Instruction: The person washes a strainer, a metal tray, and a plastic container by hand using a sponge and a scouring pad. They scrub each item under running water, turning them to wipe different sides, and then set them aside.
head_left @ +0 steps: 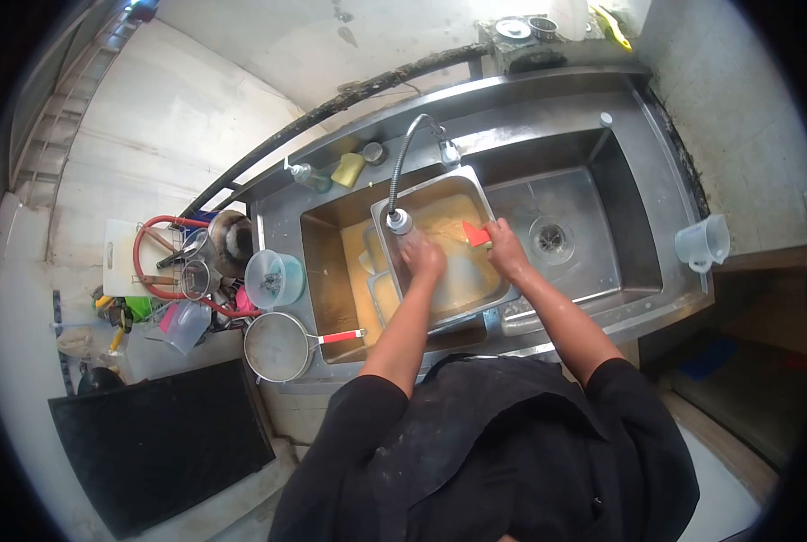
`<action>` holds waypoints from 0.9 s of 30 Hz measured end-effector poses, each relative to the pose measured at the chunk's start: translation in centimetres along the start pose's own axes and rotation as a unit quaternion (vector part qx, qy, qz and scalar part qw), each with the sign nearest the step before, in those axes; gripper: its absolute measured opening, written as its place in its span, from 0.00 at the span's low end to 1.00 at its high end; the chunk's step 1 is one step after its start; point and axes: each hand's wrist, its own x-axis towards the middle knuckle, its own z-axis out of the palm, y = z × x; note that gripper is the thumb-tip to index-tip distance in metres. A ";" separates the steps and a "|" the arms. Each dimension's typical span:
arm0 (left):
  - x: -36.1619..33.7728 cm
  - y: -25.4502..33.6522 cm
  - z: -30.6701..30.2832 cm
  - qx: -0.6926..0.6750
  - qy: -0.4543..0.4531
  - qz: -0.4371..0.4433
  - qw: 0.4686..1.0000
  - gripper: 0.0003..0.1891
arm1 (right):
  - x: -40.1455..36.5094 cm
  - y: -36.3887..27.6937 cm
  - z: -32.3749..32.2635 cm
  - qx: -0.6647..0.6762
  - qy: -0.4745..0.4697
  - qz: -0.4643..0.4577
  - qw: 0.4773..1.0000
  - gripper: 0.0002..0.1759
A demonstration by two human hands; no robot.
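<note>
Steel pan (423, 186), mid-frame: apparently washing, gripping red piece (476, 234) in right hand (506, 250); left hand (424, 259) under faucet (399, 220), grip unclear; probably calls for scrubbing.

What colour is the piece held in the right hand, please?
The piece in the right hand is mainly orange-red, as the head view shows.

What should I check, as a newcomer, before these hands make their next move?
1. Right hand has a grip on the red tool: ok.
2. Left hand is holding something: cannot tell; it is by the tap, fingers partly hidden.
3. Water in the pan is clear: not ok; it looks cloudy and yellowish.
4. Sponge is out of the water: ok; it sits beside the bottle.
5. Drain is uncovered: ok.
</note>
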 end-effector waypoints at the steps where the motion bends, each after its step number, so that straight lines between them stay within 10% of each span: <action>1: -1.9 1.0 -0.3 0.055 -0.058 0.050 0.996 0.32 | 0.0 -0.1 0.1 0.001 -0.002 -0.008 1.000 0.18; 4: -2.6 2.9 -4.5 0.130 -0.283 0.294 0.904 0.37 | 0.3 -0.6 -0.1 -0.016 -0.015 0.016 1.000 0.19; 6: -1.5 0.2 -3.4 0.042 -0.213 0.277 0.936 0.40 | -0.1 -0.5 -0.4 -0.006 -0.007 0.009 1.000 0.19; 8: -2.3 -0.8 -2.3 0.115 -0.124 0.063 0.984 0.39 | -0.4 -0.6 -0.1 -0.015 -0.013 0.016 1.000 0.19; 10: -4.0 -1.5 -2.1 0.126 -0.085 0.082 0.985 0.38 | 0.1 -0.7 0.4 -0.015 -0.017 0.015 1.000 0.19; 15: -7.5 -2.5 -3.3 0.431 -0.253 0.167 0.850 0.35 | -0.2 -1.0 0.3 -0.032 0.002 0.020 0.999 0.18; 18: -6.6 -0.2 -8.5 0.331 -0.441 0.162 0.818 0.31 | -0.1 -1.1 0.2 -0.043 -0.013 0.013 0.999 0.18; 27: -8.5 0.7 -12.6 0.146 -0.499 0.158 0.840 0.40 | -1.1 -0.3 -0.5 -0.034 0.037 0.015 0.999 0.18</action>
